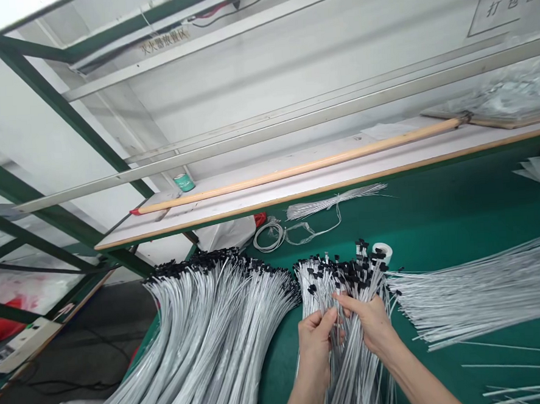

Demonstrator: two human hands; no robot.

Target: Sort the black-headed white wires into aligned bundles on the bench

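My left hand [316,340] and my right hand [371,321] are both closed around one bundle of thin white wires with black tips [343,277] on the green table [458,215]. The fingers pinch the wires just below the black ends. The bundle runs back towards me between my forearms. Its black tips fan out unevenly above my fingers.
A large heap of the same wires [205,334] lies to the left and hangs over the table edge. Loose white wires without tips [481,293] spread to the right. A white tape roll [383,251], a coiled cable [268,235], a raised shelf with a wooden stick [304,166] and a green tin [184,182] stand behind.
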